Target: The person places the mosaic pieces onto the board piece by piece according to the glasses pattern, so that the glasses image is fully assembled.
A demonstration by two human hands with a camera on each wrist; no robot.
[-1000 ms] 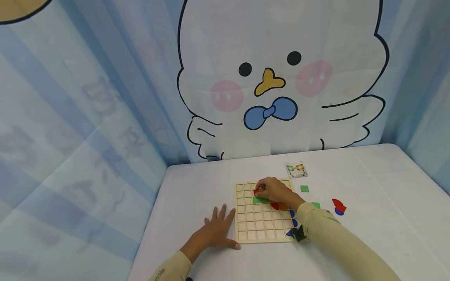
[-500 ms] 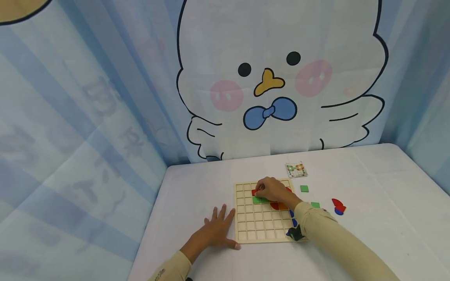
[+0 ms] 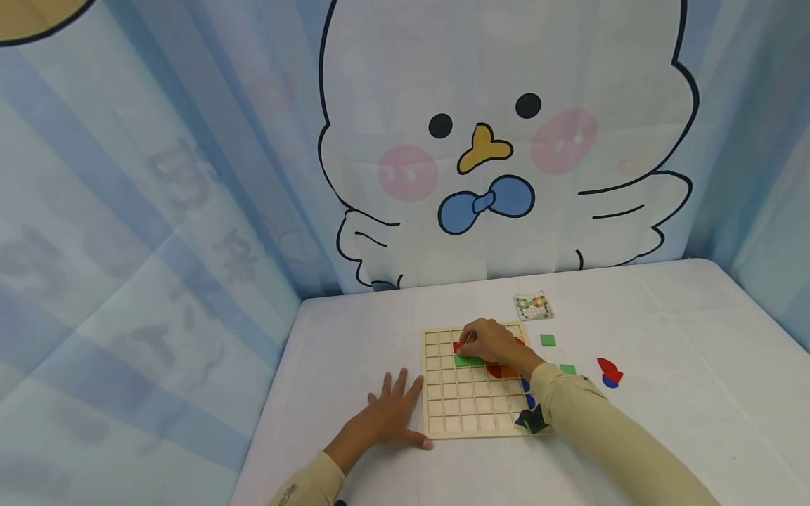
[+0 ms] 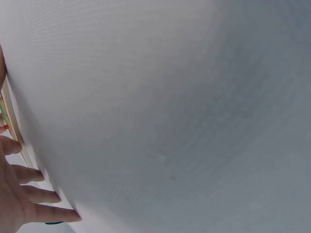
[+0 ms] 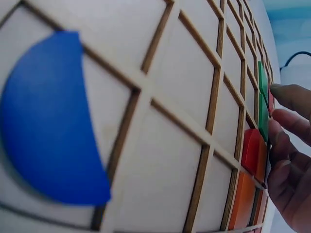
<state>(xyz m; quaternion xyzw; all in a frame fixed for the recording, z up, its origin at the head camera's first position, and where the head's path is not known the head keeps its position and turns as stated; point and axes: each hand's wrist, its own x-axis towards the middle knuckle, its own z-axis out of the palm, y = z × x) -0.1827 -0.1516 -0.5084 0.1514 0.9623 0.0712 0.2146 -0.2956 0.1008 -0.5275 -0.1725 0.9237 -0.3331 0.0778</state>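
A wooden grid board (image 3: 468,435) lies on the white table. My right hand (image 3: 490,343) reaches over its upper part, pinching a small red piece (image 3: 456,346) between thumb and fingertips at a cell. Directly below that are green square tiles (image 3: 462,360), set side by side in cells. An orange piece (image 3: 510,372) and a rounded red piece (image 3: 493,371) sit to their right, partly covered by the hand. In the right wrist view, a blue half-round piece (image 5: 48,121) lies across the grid. My left hand (image 3: 389,414) rests with fingers spread at the board's left edge.
Right of the board lie a green square (image 3: 548,340), another green square (image 3: 567,369) by the right sleeve, and a small cluster of red pieces (image 3: 607,365) with a blue one. A printed pattern card (image 3: 534,306) lies behind. Printed curtains stand at the back and sides.
The red piece and my right forearm have shifted slightly left since one second ago. In the last half second almost nothing moves. My left hand stays in place.
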